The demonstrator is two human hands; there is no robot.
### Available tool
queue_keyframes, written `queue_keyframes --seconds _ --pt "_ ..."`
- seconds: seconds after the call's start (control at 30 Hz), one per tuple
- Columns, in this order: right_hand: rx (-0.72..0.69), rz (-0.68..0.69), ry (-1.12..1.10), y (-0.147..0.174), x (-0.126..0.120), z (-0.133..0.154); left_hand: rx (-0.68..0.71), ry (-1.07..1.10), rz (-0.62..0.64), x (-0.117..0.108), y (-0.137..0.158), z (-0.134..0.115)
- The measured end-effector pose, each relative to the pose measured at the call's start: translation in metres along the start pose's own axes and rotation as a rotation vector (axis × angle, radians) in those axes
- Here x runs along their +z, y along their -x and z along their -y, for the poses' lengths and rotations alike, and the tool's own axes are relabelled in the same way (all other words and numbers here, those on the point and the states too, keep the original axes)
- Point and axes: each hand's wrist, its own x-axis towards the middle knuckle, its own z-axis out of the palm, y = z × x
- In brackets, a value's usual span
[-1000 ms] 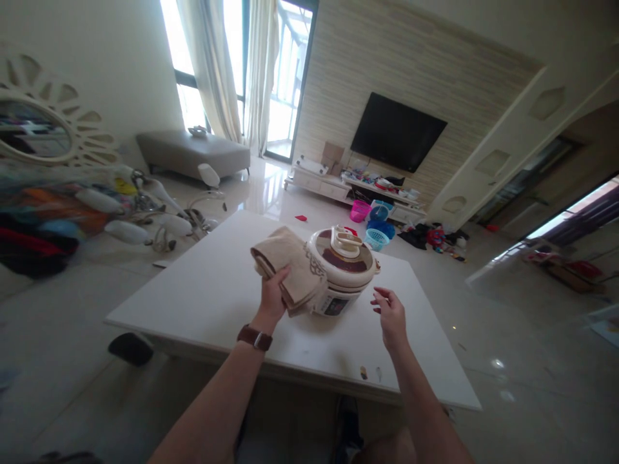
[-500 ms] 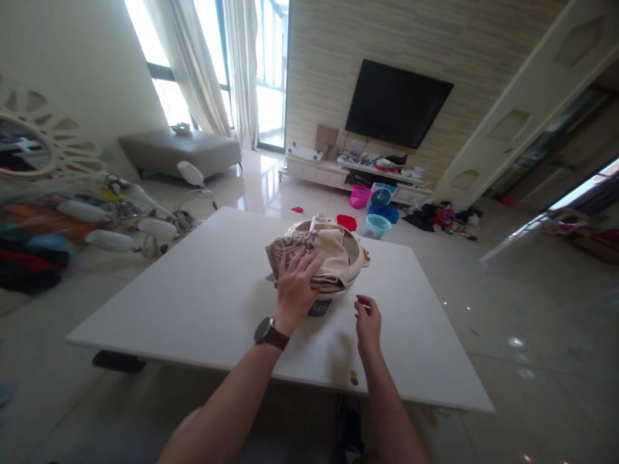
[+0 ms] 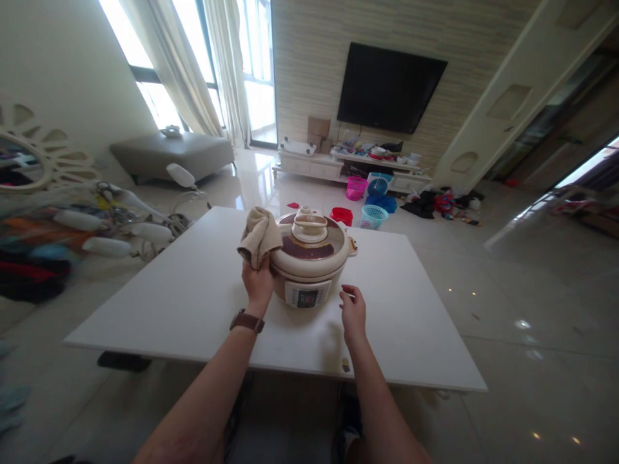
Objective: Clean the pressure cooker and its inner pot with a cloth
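Note:
A cream electric cooker with a brown-tinted lid, a top handle and a front control panel stands upright on the white table. At the cooker's left side, my left hand is closed around a bunched beige cloth, which rises above the fingers by the lid's rim. Some of those fingers are hidden under the cloth. My right hand hovers at the cooker's front right, apart from it, fingers loosely bent and nothing visible in them.
Near the table's front edge is a small sticker. On the floor beyond the table are a red basin, a blue basket and a pink basket. White lamp parts lie to the left. A TV cabinet stands against the far wall.
My left hand has moved left off the lid with the cloth, which went from spread over the lid to bunched in the hand. The lid is now uncovered. My right hand stays beside the cooker.

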Motion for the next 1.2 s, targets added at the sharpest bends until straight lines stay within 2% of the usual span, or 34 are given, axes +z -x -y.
queue_keyframes --seconds 0.17,0.27,0.33,0.47,0.67,0.77,0.87,1.0,1.1,1.2 --pt "0.07 0.017 -0.126 0.003 0.005 0.009 -0.004 -0.05 -0.01 -0.002 0.058 0.009" --pt "0.093 0.021 -0.178 0.007 0.012 0.01 -0.046 -0.068 0.091 -0.008 0.093 0.012" --pt "0.108 0.027 -0.193 0.009 0.018 0.01 -0.082 -0.054 0.158 -0.013 0.105 0.014" --pt "0.1 0.062 -0.204 0.012 0.028 0.008 -0.101 -0.004 0.177 -0.015 0.099 0.015" --pt "0.06 0.046 -0.182 0.012 0.033 0.008 -0.364 0.164 -0.018 0.004 0.053 0.025" --pt "0.062 0.04 -0.16 0.011 0.034 0.008 -0.433 0.229 -0.096 0.009 0.033 0.038" --pt "0.063 0.037 -0.156 0.011 0.033 0.008 -0.474 0.237 -0.121 0.01 0.024 0.051" --pt "0.066 0.053 -0.176 0.012 0.032 0.008 -0.499 0.192 -0.137 0.008 0.043 0.051" --pt "0.077 0.058 -0.174 0.012 0.032 0.009 -0.498 0.132 -0.146 0.005 0.081 0.041" --pt "0.089 0.055 -0.176 0.012 0.034 0.008 -0.531 0.141 -0.092 -0.001 0.125 0.031"
